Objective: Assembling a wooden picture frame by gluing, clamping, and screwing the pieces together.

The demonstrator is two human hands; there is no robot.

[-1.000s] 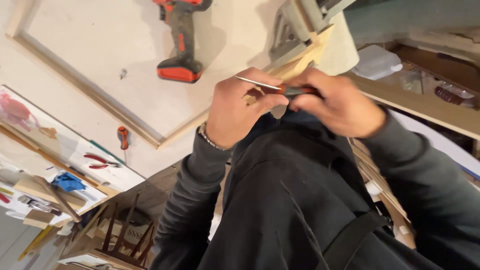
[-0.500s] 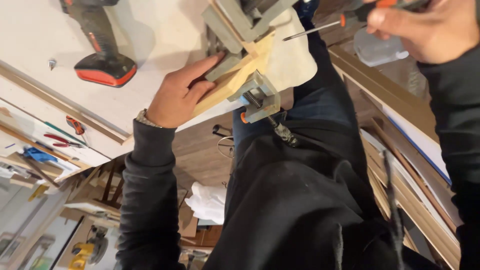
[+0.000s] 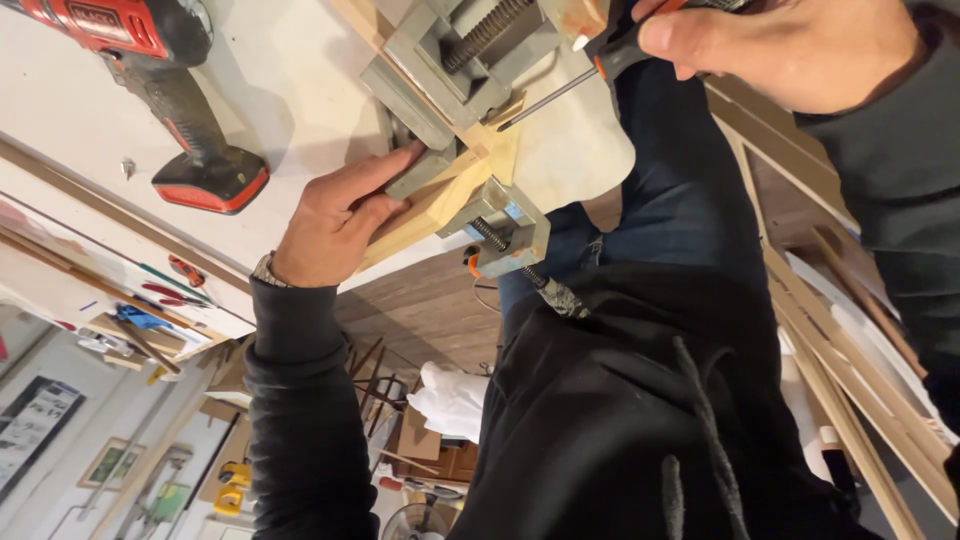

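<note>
Lowered, right hand [image 3: 790, 50] grips screwdriver [image 3: 590, 75] at clamp [image 3: 470, 70]; left hand [image 3: 335, 215] lies open on wood [image 3: 430, 205].

Left hand [image 3: 335, 222]: flat on the wooden strip [image 3: 425, 215], fingertips against the grey corner clamp [image 3: 455, 75].
Right hand [image 3: 790, 50]: gripping a screwdriver [image 3: 590, 75], tip at the clamped wood joint.
Bench [image 3: 280, 100]: white top, red cordless drill [image 3: 165, 95] lying on it.

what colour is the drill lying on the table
Red and black drill, clearest in the head view.
</note>
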